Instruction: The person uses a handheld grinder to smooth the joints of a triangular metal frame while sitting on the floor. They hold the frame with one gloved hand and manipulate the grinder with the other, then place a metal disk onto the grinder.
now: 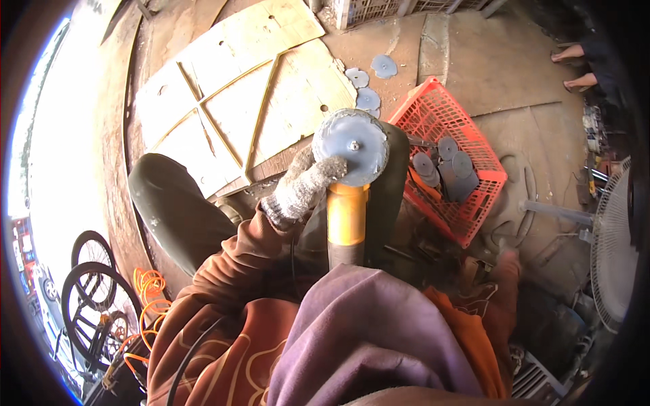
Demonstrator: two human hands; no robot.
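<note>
In front of my chest stands a yellow tool that looks like an angle grinder, with a round grey disc at its far end. A small bolt shows at the disc's centre, and its edge is pale and ragged. My left hand, in a grey-white knit glove, is closed on the disc's near left edge, fingertips lying on its face; some fingers are hidden. Out to the right, my right hand is just beyond the near corner of a red plastic crate. Blur hides its fingers.
Several grey discs and parts lie in the crate. Loose grey discs rest on the ground beyond my knees. A pale wooden panel lies ahead left. A standing fan is at right, a bicycle and orange hose at left. Another person's feet show far right.
</note>
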